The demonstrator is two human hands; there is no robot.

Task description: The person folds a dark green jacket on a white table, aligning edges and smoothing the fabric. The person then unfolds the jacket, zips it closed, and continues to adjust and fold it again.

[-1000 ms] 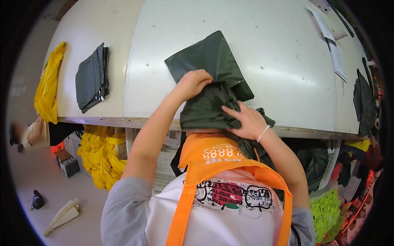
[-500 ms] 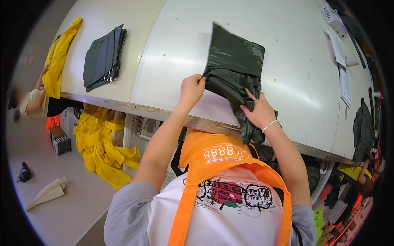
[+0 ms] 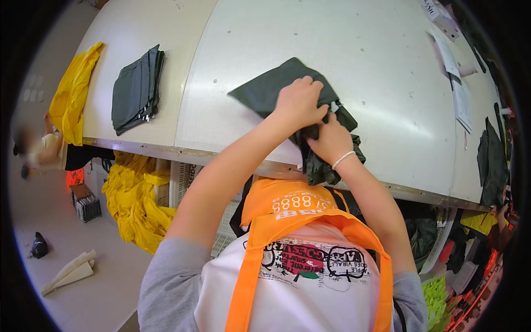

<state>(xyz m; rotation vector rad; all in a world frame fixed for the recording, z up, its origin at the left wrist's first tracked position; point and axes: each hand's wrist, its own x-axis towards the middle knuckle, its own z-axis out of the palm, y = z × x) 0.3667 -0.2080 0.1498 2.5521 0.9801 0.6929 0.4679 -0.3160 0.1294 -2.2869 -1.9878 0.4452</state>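
A dark green garment of thin, slightly shiny material (image 3: 265,87) lies across the table edge, its flat folded part turned with a corner toward the left. My left hand (image 3: 300,104) is closed on the upper right of it, fingers curled into the cloth. Just below and right, my right hand (image 3: 333,143) pinches a bunched portion close to the left fingertips, where a small white patch shows. Crumpled cloth (image 3: 323,166) hangs below my right hand toward the orange apron (image 3: 290,202). The fingers partly hide the gathered folds.
Left on the pale table (image 3: 398,127) sits a neat stack of folded dark green garments (image 3: 135,88). Beyond it a person handles a yellow garment (image 3: 77,94). Yellow cloth (image 3: 135,199) heaps below the edge. Papers (image 3: 462,102), a box (image 3: 441,19) and dark cloth (image 3: 491,166) lie right.
My left hand has moved right and up from the garment's left edge onto its upper right part. The flat part has turned, its corner now pointing left, and my hands are closer together.
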